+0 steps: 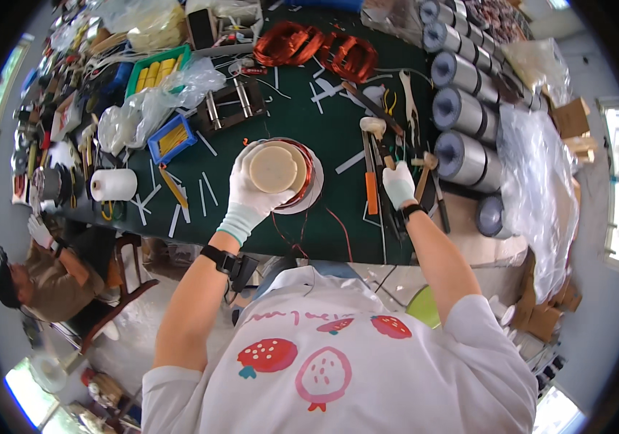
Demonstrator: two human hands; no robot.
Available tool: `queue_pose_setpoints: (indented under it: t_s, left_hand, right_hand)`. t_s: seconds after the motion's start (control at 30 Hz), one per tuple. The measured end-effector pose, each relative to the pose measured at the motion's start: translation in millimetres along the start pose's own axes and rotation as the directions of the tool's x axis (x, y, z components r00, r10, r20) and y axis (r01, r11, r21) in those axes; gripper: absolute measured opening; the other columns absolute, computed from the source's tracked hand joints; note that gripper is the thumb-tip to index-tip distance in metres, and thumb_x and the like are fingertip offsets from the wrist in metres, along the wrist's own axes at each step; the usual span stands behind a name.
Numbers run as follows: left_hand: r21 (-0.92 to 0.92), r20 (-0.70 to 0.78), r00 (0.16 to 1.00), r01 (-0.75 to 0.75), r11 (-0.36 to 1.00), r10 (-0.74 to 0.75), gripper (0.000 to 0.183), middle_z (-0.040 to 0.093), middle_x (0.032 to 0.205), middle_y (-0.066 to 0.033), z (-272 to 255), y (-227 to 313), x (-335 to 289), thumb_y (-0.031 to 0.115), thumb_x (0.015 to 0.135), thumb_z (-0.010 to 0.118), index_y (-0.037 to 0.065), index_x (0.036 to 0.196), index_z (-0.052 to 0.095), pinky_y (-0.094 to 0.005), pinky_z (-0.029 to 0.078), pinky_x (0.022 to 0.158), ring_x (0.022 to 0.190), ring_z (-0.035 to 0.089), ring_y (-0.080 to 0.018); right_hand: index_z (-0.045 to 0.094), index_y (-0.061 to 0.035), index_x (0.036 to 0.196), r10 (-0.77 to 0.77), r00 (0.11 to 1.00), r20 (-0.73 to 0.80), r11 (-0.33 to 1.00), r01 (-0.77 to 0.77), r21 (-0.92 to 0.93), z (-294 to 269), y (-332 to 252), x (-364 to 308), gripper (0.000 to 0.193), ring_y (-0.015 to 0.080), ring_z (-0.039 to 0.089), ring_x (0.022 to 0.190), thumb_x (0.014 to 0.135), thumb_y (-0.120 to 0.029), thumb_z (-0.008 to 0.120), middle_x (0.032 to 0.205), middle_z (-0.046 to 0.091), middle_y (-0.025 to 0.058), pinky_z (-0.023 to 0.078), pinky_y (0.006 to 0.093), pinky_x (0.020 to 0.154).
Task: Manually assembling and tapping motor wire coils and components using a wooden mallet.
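Observation:
In the middle of the green work surface [240, 152] stands a motor stator [306, 181] with copper-red windings and a pale rim. A round cream-coloured block [274, 168] sits on top of it. My left hand [240, 188], in a white glove, is wrapped round the block's left side. Thin dark red wires [340, 229] trail from the stator toward the near edge. My right hand [399, 186], also gloved, is closed among the hand tools on the right; what its fingers hold is hidden. A wooden-headed mallet [426, 165] and an orange-handled tool [371, 192] lie beside it.
Copper coils [287, 45] lie at the back. Large wire spools [466, 156] line the right side. Left are a metal fixture [231, 105], a blue tray [172, 139], a white thread cone [114, 185] and scattered white strips. Another person [63, 286] sits far left.

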State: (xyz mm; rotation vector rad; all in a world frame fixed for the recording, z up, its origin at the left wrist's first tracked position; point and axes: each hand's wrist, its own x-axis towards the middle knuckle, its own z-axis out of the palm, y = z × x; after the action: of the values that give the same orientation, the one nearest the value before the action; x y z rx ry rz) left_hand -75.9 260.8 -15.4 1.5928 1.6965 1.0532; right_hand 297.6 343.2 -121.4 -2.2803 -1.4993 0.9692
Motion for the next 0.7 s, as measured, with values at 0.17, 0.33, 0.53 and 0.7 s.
queue_pose_setpoints:
  t_s: [0.17, 0.33, 0.53, 0.7]
  left_hand:
    - [0.099, -0.087, 0.996, 0.036, 0.994, -0.027, 0.094, 0.056, 0.144, -0.0138, -13.5, -0.1, -8.8, 0.031, 0.053, 0.095, 0.011, 0.138, 0.058, -0.0415, 0.051, 0.112, 0.130, 0.058, -0.0324]
    - [0.031, -0.089, 0.996, -0.005, 1.000, 0.007, 0.089, 0.061, 0.138, -0.0132, -16.2, 4.8, -10.8, 0.036, 0.054, 0.095, 0.012, 0.133, 0.062, -0.0432, 0.051, 0.110, 0.127, 0.060, -0.0348]
    - [0.082, -0.074, 0.992, -0.093, 0.992, 0.099, 0.089, 0.058, 0.141, -0.0122, -11.5, 6.9, -9.8, 0.040, 0.059, 0.093, 0.018, 0.138, 0.059, -0.0446, 0.047, 0.112, 0.132, 0.056, -0.0349]
    - [0.087, -0.001, 0.999, 0.042, 0.995, -0.042, 0.095, 0.053, 0.147, -0.0109, -16.9, 0.7, -10.9, 0.038, 0.057, 0.095, 0.018, 0.141, 0.055, -0.0456, 0.043, 0.117, 0.137, 0.051, -0.0337]
  right_hand:
    - [0.057, -0.0112, 0.109, -0.222, 0.932, 0.286, 0.792, 0.001, 0.610, -90.8, -154.8, -117.6, 0.017, 0.0037, 0.044, 0.053, 0.106, -0.027, 0.063, 0.076, 0.054, -0.0042, 0.037, 0.0221, 0.046]
    - [0.057, 0.0013, 0.120, -0.814, 0.521, -0.257, 0.071, 0.528, 0.846, -159.7, -210.8, -205.7, 0.043, 0.0126, 0.051, 0.058, 0.109, -0.040, 0.051, 0.077, 0.056, 0.0020, 0.043, 0.0289, 0.050]
    - [0.058, -0.0002, 0.108, -0.530, 0.729, 0.433, 0.785, 0.615, -0.077, -97.5, -154.8, -182.4, 0.036, 0.0342, 0.064, 0.068, 0.103, -0.036, 0.063, 0.076, 0.062, 0.0177, 0.052, 0.0419, 0.063]
    - [0.060, -0.0061, 0.111, -0.632, 0.759, 0.157, 0.664, 0.426, 0.615, -159.5, -211.4, -217.8, 0.023, 0.0212, 0.058, 0.063, 0.106, -0.028, 0.059, 0.080, 0.062, 0.0076, 0.047, 0.0327, 0.056]
